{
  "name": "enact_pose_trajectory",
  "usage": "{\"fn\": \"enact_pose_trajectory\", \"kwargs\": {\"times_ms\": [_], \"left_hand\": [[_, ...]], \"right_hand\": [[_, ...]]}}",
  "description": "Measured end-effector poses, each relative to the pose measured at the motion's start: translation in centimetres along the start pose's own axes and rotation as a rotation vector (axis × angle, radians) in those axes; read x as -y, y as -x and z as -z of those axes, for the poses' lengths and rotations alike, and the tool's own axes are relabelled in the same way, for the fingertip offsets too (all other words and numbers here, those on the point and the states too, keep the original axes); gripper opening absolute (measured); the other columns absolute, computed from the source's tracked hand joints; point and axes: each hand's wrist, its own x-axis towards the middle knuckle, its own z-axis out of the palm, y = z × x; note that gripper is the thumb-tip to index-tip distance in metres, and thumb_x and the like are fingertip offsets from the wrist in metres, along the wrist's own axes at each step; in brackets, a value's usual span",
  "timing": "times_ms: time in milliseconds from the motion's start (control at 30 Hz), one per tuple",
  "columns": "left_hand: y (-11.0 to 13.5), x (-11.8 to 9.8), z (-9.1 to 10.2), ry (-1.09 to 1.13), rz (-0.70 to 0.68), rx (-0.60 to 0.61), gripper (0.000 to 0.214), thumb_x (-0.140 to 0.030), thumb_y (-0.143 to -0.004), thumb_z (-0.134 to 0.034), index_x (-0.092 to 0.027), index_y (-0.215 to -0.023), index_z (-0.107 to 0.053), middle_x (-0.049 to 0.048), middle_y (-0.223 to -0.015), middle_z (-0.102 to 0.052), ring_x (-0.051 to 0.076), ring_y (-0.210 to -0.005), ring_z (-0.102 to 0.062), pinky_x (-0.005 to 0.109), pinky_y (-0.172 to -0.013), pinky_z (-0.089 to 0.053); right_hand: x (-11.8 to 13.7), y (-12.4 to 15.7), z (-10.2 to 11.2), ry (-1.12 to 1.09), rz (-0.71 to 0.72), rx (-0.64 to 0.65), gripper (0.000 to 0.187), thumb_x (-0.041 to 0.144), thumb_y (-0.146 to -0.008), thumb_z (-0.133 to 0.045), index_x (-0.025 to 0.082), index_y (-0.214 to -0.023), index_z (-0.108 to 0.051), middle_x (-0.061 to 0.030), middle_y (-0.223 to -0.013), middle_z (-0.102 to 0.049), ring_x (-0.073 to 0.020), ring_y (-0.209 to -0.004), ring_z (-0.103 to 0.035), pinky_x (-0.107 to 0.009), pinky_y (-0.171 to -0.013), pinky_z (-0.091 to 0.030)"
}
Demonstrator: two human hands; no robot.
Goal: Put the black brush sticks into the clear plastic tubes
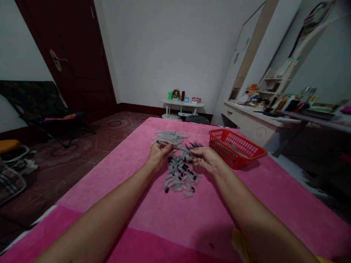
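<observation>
A slim pen (179, 148) with a clear barrel and a dark end lies between my two hands above the pink cloth. My left hand (159, 155) pinches it near its dark end. At its other end the fingers of my right hand (206, 157) are closed on it; the exact contact is too small to make out. Below the hands spreads a heap of clear pen caps and small black pieces (179, 175). Behind my left hand lies a row of pale, slender pen barrels (170, 136). Thin black pointed pieces (196, 144) stick out just beyond my right hand.
A red plastic basket (238, 149) with slender pieces inside stands right of my right hand. The pink cloth (131, 160) covers the work surface. Beyond are a small white table (182, 103), a cluttered dresser (255, 117) and a folding chair (41, 102).
</observation>
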Motion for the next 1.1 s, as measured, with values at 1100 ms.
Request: {"fn": "enact_pose_trajectory", "kwargs": {"times_ms": [1100], "left_hand": [[-0.1, 0.3, -0.3, 0.026, 0.028, -0.106, 0.043, -0.026, -0.049, -0.087, -0.013, -0.074, -0.055, -0.0002, -0.071, -0.064, 0.013, -0.064, -0.065, 0.022, -0.059, -0.055]], "right_hand": [[-1.2, -0.1, -1.2, 0.171, 0.296, -0.153, 0.008, 0.014, -0.06, -0.063, 0.015, -0.062, -0.055, -0.0002, -0.045, -0.06, -0.0124, -0.037, -0.057, -0.018, -0.034, -0.044]]}}
